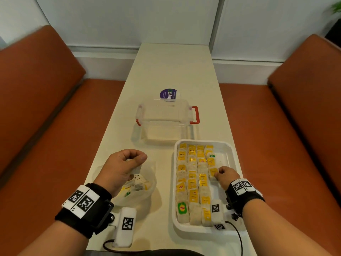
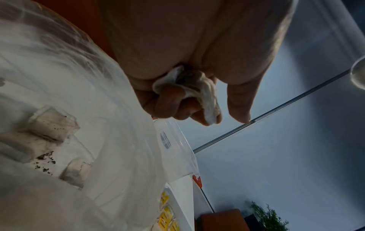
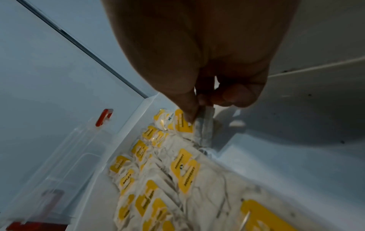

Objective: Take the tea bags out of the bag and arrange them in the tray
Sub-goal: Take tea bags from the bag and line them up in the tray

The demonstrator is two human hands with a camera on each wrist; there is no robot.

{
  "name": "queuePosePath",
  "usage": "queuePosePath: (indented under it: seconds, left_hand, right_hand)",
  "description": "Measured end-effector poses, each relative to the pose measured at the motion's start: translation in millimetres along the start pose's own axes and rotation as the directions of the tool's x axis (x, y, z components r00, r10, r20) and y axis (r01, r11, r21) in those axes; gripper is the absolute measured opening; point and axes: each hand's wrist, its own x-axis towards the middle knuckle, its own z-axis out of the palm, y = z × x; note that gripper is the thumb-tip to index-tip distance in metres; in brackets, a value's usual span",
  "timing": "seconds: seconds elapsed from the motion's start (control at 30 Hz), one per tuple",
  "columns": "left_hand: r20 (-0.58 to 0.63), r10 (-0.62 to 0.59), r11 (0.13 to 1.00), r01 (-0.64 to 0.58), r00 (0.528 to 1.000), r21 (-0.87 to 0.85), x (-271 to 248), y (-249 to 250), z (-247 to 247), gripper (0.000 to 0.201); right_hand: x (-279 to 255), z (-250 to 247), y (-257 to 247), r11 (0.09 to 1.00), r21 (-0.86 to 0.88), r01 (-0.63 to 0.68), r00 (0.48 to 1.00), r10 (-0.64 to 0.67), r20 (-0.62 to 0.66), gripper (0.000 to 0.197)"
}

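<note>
A white tray (image 1: 230, 150) on the table's right holds several rows of tea bags (image 1: 192, 183) with yellow tags. My right hand (image 1: 224, 175) is inside the tray's right column and pinches a yellow-tagged tea bag (image 3: 203, 125) between thumb and fingers, its lower end down among the others. My left hand (image 1: 127, 163) hovers above a clear plastic bag (image 1: 147, 189) and grips a crumpled white tea bag (image 2: 197, 92) in curled fingers. More tea bags (image 2: 51, 123) and loose tea crumbs lie inside the plastic bag.
A clear plastic box (image 1: 164, 115) with red latches stands behind the tray, a round purple sticker (image 1: 168, 94) behind it. Orange benches (image 1: 46, 126) flank the narrow cream table (image 1: 171, 67). A white wall closes the far end.
</note>
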Motion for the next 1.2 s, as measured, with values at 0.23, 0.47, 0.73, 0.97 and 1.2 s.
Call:
queuePosePath:
  seconds: [0.23,0.47,0.73,0.97,1.2]
  left_hand:
    - [-0.017,-0.02,1.0,0.02,1.0,0.006,1,-3,0,0.017]
    - [-0.002,-0.022,1.0,0.022,1.0,-0.004,1,-1,2,0.027]
    - [-0.016,-0.019,1.0,0.019,1.0,0.002,0,0,2,0.036]
    - [-0.019,-0.028,1.0,0.028,0.999,0.007,-1,1,0,0.037]
    - [-0.032,-0.031,0.999,0.032,0.999,0.023,-2,2,0,0.038]
  right_hand:
    - [5,2,0,0.996,-0.044,-0.074,0.994,0.077,0.075,0.008]
    - [8,0,-6,0.983,-0.136,-0.124,0.986,0.137,0.09,0.019]
    - [14,1,-12,0.973,-0.193,-0.128,0.983,0.15,0.105,0.023]
    - [8,-4,-14,0.959,-0.273,-0.073,0.989,0.105,0.105,0.022]
    - [4,-7,-16,0.975,-0.212,-0.064,0.988,0.092,0.125,0.028]
